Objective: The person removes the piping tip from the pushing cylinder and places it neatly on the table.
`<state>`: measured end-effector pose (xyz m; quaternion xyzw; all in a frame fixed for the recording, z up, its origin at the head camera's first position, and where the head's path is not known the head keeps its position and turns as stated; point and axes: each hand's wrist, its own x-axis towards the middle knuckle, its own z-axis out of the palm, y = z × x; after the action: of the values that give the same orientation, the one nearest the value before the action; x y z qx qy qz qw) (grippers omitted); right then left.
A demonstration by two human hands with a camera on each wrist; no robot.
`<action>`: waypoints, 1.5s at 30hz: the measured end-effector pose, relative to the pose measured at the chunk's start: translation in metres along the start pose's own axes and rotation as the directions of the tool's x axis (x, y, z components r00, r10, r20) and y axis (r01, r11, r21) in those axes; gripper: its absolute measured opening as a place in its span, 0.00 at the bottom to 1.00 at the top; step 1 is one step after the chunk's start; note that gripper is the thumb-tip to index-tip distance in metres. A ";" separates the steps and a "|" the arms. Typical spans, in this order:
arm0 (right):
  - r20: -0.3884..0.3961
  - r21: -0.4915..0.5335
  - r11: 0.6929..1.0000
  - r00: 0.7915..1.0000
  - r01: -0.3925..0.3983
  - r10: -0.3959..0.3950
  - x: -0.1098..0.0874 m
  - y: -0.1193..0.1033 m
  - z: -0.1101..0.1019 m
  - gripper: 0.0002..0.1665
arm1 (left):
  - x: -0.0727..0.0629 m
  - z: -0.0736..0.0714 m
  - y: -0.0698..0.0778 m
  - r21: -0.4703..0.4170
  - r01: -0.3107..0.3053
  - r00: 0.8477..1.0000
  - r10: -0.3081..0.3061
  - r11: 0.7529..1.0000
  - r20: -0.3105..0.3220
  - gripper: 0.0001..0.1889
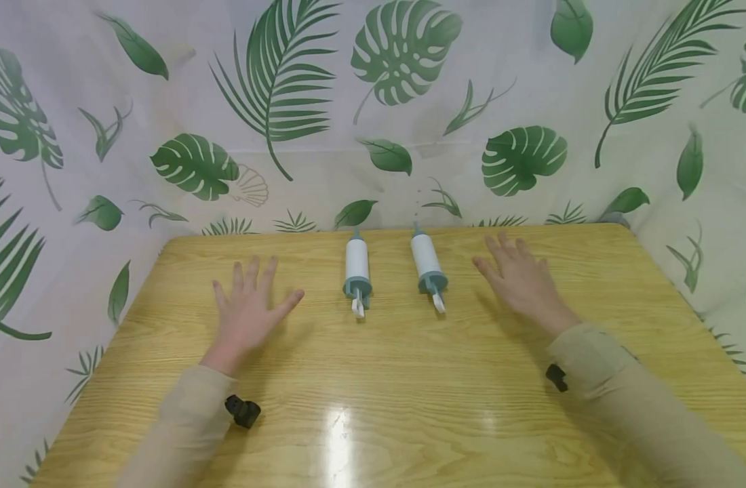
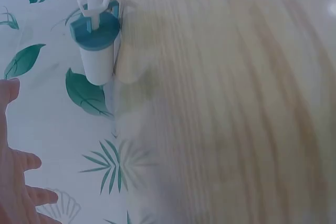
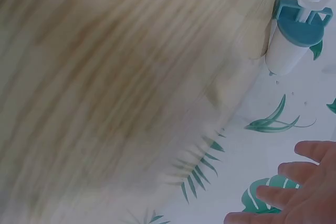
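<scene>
Two large plastic syringes lie side by side near the back of the table in the head view. Both have a white barrel, a teal tip pointing to the wall, a teal collar with finger loops and a white plunger handle toward me. To the left of the left syringe (image 1: 357, 261), my left hand (image 1: 247, 312) is spread, palm down, holding nothing. My right hand (image 1: 525, 281) sits to the right of the right syringe (image 1: 426, 256), fingers extended, also holding nothing. Each wrist view catches only part of its hand, with a syringe (image 2: 98, 59) (image 3: 285, 53) beyond it.
A wooden table (image 1: 409, 407) with a glossy light reflection fills the lower view. Behind it and at both sides hangs a white cloth (image 1: 324, 163) printed with green leaves. Small black devices (image 1: 243, 411) (image 1: 557, 377) are fixed at both sleeves.
</scene>
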<state>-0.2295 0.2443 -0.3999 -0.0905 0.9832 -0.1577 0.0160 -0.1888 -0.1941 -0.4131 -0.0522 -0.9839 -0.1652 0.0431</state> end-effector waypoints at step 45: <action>-0.144 0.372 0.912 0.981 0.176 -0.131 0.026 -0.081 0.018 0.38 | 0.008 0.040 0.070 -0.151 -0.100 0.994 0.090 0.984 -0.069 0.44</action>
<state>-0.2403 0.1585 -0.3919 -0.1533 0.9226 -0.3522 -0.0363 -0.1911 -0.1144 -0.4278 -0.0970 -0.9628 -0.2402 0.0772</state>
